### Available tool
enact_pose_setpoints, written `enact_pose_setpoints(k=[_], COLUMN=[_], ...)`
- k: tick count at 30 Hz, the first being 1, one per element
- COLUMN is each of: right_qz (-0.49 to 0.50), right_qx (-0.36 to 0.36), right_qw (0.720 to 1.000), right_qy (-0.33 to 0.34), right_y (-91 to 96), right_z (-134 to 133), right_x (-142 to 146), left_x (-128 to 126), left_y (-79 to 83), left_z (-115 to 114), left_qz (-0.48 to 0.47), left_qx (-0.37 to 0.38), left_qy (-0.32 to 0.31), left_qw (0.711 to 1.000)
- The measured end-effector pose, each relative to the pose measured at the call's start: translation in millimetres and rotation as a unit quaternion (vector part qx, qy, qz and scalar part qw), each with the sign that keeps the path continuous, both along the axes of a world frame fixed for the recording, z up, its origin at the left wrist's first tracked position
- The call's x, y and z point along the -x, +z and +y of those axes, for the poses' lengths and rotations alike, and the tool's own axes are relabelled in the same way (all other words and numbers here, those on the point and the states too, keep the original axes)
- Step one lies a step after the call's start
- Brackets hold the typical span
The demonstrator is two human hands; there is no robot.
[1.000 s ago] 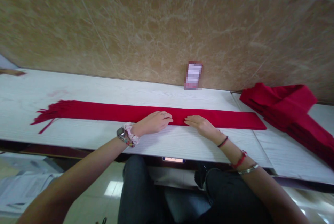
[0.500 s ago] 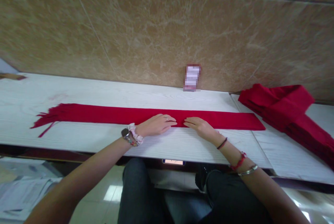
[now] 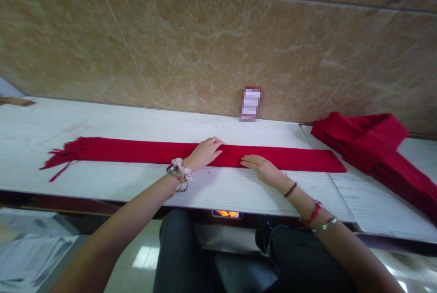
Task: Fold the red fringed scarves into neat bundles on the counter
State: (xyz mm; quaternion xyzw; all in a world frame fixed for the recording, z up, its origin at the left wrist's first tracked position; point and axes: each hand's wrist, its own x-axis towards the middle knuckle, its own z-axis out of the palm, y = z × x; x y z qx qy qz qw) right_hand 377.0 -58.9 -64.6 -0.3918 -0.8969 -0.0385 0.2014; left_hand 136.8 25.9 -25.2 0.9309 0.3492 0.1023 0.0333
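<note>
A red scarf [image 3: 136, 151] lies flat in a long folded strip on the white table, its fringe at the left end. My left hand [image 3: 205, 151] rests across the middle of the strip, fingertips at its far edge and thumb apart. To its right, my right hand [image 3: 259, 165] lies on the near edge of the same scarf with fingers stretched out. Neither hand grips the cloth. A second red scarf [image 3: 365, 138] is heaped loosely at the right, past the plain end of the first.
The white wood-grain table [image 3: 112, 179] runs along a brown marbled wall [image 3: 170, 47]. A small blurred card [image 3: 251, 104] leans there. Below the table's front edge a phone [image 3: 227, 214] shows a lit screen. Papers [image 3: 30, 256] are stacked at lower left.
My left hand has moved up and slightly left, from the near part of the scarf to its far edge. The right hand stays in place. The phone's screen picture has changed.
</note>
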Motion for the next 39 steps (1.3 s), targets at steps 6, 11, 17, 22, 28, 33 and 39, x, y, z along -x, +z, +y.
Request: enact_pose_setpoints(k=[6, 11, 17, 22, 28, 33, 39], right_qz=[0.005, -0.016, -0.094, -0.104, -0.101, -0.130, -0.134], right_qx=[-0.009, -0.028, -0.034, 0.000, 0.053, 0.096, 0.133], right_qw=[1.000, 0.999, 0.995, 0.994, 0.991, 0.984, 0.978], right_qy=[0.002, 0.002, -0.015, -0.023, -0.062, -0.080, -0.087], right_y=[-1.2, 2.0, 17.2, 17.7, 10.2, 11.1, 11.7], right_z=[0, -1, 6, 15, 6, 4, 6], right_x=[0, 2, 26, 47, 44, 44, 44], left_x=[-11, -11, -14, -11, 2, 34, 63], left_y=[18.0, 21.1, 13.1, 6.6, 2.7, -2.1, 9.9], left_z=[40, 48, 51, 49, 34, 18, 24], left_qz=[0.037, 0.059, 0.068, 0.028, -0.030, 0.001, 0.069], left_qx=[0.122, 0.189, 0.238, 0.246, 0.077, 0.009, -0.022], left_qy=[-0.043, -0.046, -0.040, -0.070, -0.099, -0.204, -0.166], left_qw=[0.991, 0.979, 0.968, 0.966, 0.992, 0.979, 0.983])
